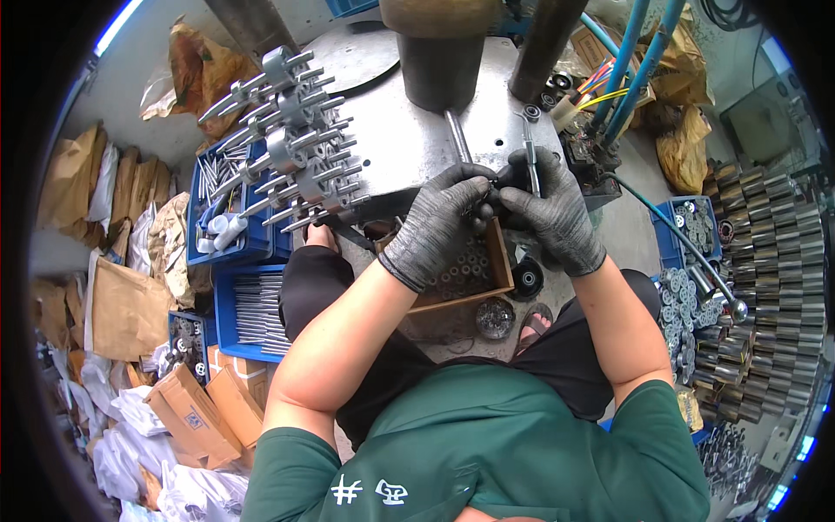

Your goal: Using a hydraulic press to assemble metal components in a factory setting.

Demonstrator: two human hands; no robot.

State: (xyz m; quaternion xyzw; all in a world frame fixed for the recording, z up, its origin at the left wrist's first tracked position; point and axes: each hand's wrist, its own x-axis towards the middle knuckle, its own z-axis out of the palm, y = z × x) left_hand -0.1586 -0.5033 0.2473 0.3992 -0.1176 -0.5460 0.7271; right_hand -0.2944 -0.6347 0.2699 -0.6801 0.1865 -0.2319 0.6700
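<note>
At the grey metal bench (409,143), gloved hands meet.
Left hand (435,228) and right hand (550,217) pinch together on a small dark part (492,193) above a wooden box (487,278).

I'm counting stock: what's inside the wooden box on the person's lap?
The wooden box holds rows of small dark round parts. The left hand and wrist cover much of it, so the rest is hidden.

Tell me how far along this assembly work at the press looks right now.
Done: finished shaft assemblies lie stacked on the metal press table. In hand: the left hand and right hand, both gloved, meet around a small dark part at the table's edge. Left: loose rods fill the blue bin, and rollers remain in the wooden box.
</note>
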